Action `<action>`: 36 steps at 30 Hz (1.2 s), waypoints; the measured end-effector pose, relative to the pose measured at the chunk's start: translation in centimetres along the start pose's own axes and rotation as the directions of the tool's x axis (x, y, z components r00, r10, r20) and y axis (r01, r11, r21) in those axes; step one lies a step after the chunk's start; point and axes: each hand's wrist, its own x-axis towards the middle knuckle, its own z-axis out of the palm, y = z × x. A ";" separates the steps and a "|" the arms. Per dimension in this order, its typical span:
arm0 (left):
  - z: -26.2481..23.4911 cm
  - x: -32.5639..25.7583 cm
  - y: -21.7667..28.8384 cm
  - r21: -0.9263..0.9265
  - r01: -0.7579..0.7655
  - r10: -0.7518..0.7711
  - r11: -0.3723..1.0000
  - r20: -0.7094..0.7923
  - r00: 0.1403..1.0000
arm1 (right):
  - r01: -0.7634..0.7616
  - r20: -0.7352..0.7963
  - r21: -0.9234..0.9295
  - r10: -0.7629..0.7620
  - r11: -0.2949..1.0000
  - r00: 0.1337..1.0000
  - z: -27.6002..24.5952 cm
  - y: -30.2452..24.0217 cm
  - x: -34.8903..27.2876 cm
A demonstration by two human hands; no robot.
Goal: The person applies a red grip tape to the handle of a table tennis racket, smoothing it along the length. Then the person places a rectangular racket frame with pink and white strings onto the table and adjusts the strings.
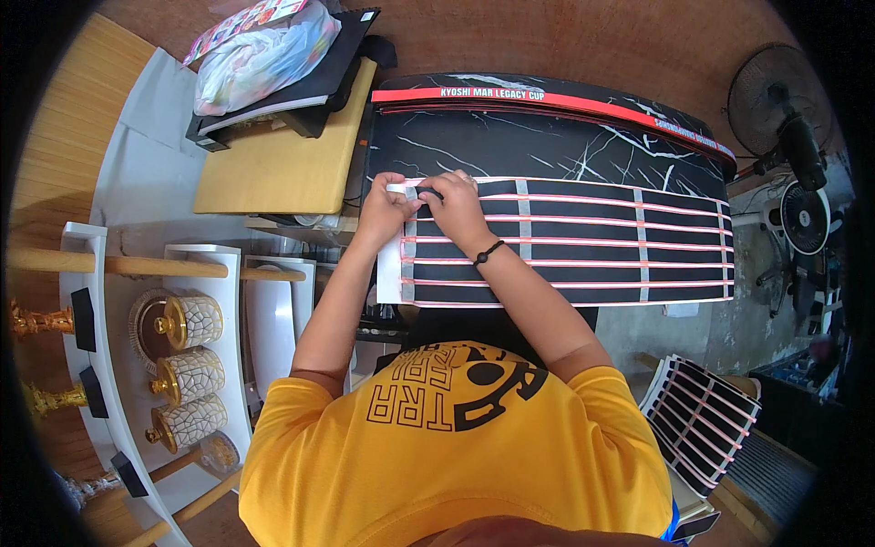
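A wide printed sheet (565,230) lies on the black marble-patterned table, with long black bands parted by thin white-and-red lines. Grey tape strips (642,246) cross it from far edge to near edge, and its left end has a plain white margin (389,272). My left hand (387,211) is closed at the sheet's far left corner, pinching its edge beside the tape. Close beside it, my right hand (456,211) has its fingers pinched at the end of the farthest black band (428,191). The fingertips partly hide what they grip.
Red ribbons (565,102) with white lettering lie along the table's far side. A yellow board (273,178) bears a black stand and a plastic bag (273,64). Shelves with gold-lidded jars (193,321) stand left; fans (804,219) stand right. Another banded sheet (702,415) lies at lower right.
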 end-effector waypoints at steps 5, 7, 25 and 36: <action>-0.1 -0.7 1.6 -0.149 0.128 -0.125 0.981 0.025 0.992 | -0.001 -0.041 -0.009 0.000 1.000 0.999 0.0 0.1 0.2; -0.2 -1.2 2.1 -0.233 0.134 -0.128 0.963 0.040 0.991 | 0.015 -0.064 -0.028 -0.017 0.999 0.998 0.0 0.0 0.3; 0.1 -2.0 3.2 0.229 -0.141 0.175 0.963 -0.134 0.976 | 0.053 -0.130 0.148 -0.034 0.988 0.991 -0.7 0.5 0.6; 0.0 -2.7 1.2 0.405 -0.343 0.462 0.847 -0.242 0.853 | 0.070 0.039 -0.154 -0.065 0.986 0.997 0.4 -0.4 0.1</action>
